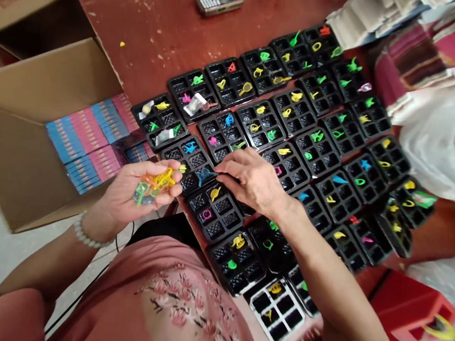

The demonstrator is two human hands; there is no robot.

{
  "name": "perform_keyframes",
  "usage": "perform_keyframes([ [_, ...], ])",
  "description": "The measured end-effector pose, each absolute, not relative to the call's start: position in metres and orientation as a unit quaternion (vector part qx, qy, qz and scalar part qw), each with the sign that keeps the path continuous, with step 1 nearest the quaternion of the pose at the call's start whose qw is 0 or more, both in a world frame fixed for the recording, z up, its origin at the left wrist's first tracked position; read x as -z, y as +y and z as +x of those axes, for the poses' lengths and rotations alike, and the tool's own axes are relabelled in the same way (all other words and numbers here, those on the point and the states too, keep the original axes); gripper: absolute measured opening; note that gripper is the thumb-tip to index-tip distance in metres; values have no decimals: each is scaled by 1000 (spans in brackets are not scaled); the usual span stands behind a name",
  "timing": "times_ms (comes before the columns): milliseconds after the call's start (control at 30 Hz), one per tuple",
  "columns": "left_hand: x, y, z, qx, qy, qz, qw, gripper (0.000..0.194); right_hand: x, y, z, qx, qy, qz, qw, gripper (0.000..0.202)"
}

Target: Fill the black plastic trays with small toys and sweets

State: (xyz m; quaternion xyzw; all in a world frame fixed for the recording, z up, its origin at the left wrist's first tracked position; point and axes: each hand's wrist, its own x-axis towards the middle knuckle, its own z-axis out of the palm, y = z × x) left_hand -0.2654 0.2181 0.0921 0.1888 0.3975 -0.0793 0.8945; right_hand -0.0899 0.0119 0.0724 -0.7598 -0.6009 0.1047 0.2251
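A red-brown table (pixel 162 24) carries rows of black compartment trays (pixel 320 150), most holding small plastic toys. The step in hand looks like filling. The right hand (pixel 255 182) pinches a blue toy (pixel 204 175) at its fingertips over a tray (pixel 195 163), though blur hides whether it touches. The left hand (pixel 135 191) cups loosely around a handful of orange, yellow and green toys (pixel 156 183). The next move calls for a steady drop into one empty cell.

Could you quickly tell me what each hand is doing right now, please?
Left hand: cupped palm up, holding a heap of small plastic toys.
Right hand: fingertips pinching a blue toy over a black tray.
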Motion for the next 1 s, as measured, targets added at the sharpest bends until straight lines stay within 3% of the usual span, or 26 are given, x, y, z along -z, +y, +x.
perform_keyframes([
  [200, -81, 218, -273, 82, 400, 172, 896, 23, -75, 27, -106, -112, -640, -740, 175, 24],
  [367, -80, 218, -269, 84, 403, 154, 898, 23, -68, 36, -119, -100, -647, -742, 145, 18],
  [500, -80, 220, -270, 90, 402, 158, 897, 24, -67, 33, -120, -116, -604, -740, 273, 22],
  [600, -81, 223, -272, 84, 402, 156, 898, 25, -76, 16, -114, -132, -471, -768, 413, 18],
  [667, -82, 223, -272, 78, 401, 148, 901, 28, -83, -3, -114, -143, -371, -798, 454, 21],
  [800, -86, 215, -267, 91, 407, 134, 899, 35, -90, -41, -130, -198, -294, -835, 421, 19],
  [1000, -91, 194, -254, 150, 374, 170, 899, 35, -77, -68, -159, -209, -355, -834, 367, 10],
])
